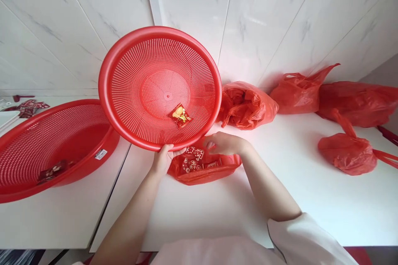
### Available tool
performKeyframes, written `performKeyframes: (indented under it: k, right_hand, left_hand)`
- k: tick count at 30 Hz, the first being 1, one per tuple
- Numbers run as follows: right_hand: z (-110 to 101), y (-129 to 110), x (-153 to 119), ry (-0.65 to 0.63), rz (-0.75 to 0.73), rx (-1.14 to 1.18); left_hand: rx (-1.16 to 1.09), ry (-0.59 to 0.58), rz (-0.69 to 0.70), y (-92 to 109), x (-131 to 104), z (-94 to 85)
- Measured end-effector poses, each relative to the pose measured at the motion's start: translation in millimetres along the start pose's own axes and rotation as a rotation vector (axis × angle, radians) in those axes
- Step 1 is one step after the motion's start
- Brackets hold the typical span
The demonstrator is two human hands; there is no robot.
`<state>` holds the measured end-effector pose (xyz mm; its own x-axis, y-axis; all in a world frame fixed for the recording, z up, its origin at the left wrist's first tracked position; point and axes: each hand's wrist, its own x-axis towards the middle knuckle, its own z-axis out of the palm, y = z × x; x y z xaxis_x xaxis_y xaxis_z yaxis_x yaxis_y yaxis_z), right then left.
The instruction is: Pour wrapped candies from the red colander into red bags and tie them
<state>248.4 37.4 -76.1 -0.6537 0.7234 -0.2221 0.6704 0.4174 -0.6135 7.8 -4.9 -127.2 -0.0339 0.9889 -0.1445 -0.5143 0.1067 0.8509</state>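
My left hand (162,161) grips the lower rim of a red perforated plastic basket (137,103), which is tilted so its inside faces me. One small wrapped snack packet (180,116) lies low inside it. Beneath the rim, a red plastic bag (214,176) rests on the table with its mouth open. Red-and-white patterned packets (192,161) show inside. At the far right edge of the bag's mouth is my right hand (228,144), its fingers curled and seemingly pinching the thin plastic; the fingertips are partly hidden.
A second red basket (90,161) with a few dark red packets (54,172) stands left. Along the wall sit a crumpled red bag (248,105) and more red bags (295,95), (357,103). A small tied bag (348,153) lies at right. A table seam (112,190) runs at left.
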Motion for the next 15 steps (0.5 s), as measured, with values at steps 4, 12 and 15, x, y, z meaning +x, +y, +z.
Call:
performKeyframes:
  k: [4, 12, 15]
  right_hand:
    - [2, -8, 5, 0.291, -0.104, -0.072]
    - [21, -16, 25, 0.719, -0.173, -0.032]
    - [38, -12, 42, 0.766, -0.044, -0.015]
  left_hand:
    - [0.006, -0.02, -0.004, 0, -1, 0.3]
    - [0.097, -0.094, -0.042, -11, -7, 0.1]
    - [0.111, -0.17, -0.115, -17, -13, 3.7]
